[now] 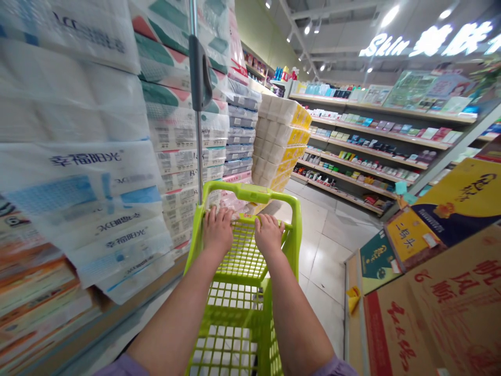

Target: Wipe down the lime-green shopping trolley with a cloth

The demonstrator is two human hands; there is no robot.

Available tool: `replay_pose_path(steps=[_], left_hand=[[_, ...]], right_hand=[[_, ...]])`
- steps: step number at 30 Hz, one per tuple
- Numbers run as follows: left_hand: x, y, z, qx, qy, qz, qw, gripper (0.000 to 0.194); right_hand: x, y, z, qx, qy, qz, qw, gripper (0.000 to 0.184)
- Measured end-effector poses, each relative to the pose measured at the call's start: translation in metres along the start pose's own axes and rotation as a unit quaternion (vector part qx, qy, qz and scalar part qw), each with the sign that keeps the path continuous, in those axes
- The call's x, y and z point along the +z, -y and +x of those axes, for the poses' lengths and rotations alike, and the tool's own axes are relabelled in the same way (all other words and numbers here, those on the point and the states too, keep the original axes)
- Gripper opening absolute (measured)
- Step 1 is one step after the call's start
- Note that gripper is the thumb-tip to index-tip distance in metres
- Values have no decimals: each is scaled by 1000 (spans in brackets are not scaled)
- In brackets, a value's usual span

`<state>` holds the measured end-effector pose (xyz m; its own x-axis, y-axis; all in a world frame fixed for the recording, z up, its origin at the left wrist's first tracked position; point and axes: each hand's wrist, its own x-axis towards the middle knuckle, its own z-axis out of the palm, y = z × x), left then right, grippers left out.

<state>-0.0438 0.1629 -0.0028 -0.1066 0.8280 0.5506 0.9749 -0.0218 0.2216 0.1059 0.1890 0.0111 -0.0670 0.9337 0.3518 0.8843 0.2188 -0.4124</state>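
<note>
Below me is a lime-green plastic shopping cart (237, 275) with grid-patterned walls and a looped upper frame. My left hand (217, 230) lies over the left part of its inner top edge, fingers bent over the rim. On the right part of the same edge, my right hand (269, 234) is closed in the same way, its fingertips partly hidden. Both forearms reach forward over the basket. Just past my left fingers, a clear plastic-wrapped pinkish pack (235, 202) shows through the frame; I cannot tell whether it is inside the cart.
Tall stacks of wrapped tissue packs (105, 177) line the left, close to the cart. A metal pole (199, 146) rises ahead. Yellow-and-white paper packs (279, 138) stand farther on. Shelves of small boxes (371, 125) fill the back right. Cartons (438, 308) border the right; tiled floor (323, 250) runs between.
</note>
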Motion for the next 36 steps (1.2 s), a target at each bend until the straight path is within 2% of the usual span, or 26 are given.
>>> replay_pose_path(steps=[2,6,7,11,17,22,27,33,36], left_hand=[[-1,-1,0,10,5,-4,1000,44],[-3,-6,-1,102,38,-35,993,45],[-3,-7,-2,96,35,-33,994,45],[-3,-5,-2,-1,-2,-4,1000,45],[-3,-6,-3,66,22,-23,997,45],[-2,-7,-3,-9,-1,-3,1000,45],[-1,-7,-3,49,22,-33,998,45],[-3,-6,-3,-2,7,-14,1000,45],[-8,-7,2,16,35,-9,999,43]], right_hand=[[0,0,0,-2,0,-1,1000,35],[0,1,-1,-1,-4,-8,1000,34],[0,1,0,0,-4,-9,1000,35],[2,0,0,-1,2,-10,1000,38],[2,0,-1,-3,-3,-17,1000,36],[0,1,-1,-1,1,-18,1000,35],[0,1,0,3,3,-6,1000,35],[-1,2,-2,4,6,-9,1000,37],[-1,3,-2,3,2,-10,1000,37]])
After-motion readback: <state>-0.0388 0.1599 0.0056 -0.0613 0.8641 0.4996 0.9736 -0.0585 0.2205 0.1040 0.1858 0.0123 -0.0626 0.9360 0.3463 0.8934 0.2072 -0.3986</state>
